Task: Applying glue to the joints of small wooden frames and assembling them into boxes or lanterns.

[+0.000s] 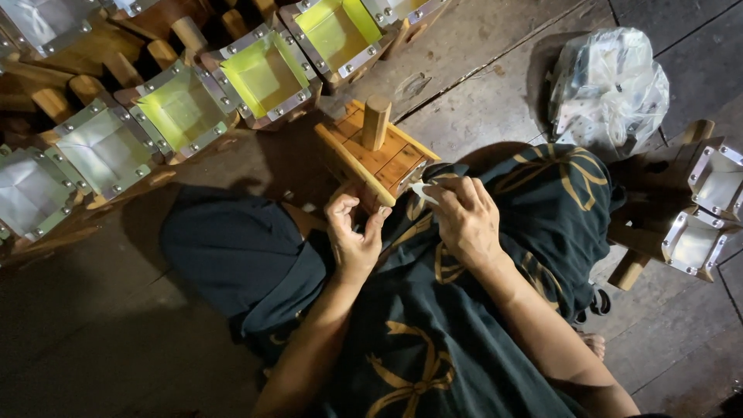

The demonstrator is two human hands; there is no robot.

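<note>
1. Wooden box (371,155) with an upright peg (376,121): resting on the lap, just ahead of both sets of fingertips.
2. Left hand (352,236): fingers curled, pinching the box's near corner.
3. Right hand (464,220): fingers bent, pressing a small pale piece (423,191) against the box's near edge; exact grip hard to tell.
4. Likely rigid, fairly light, not slippery; best held by the flat sides, not the peg.
</note>
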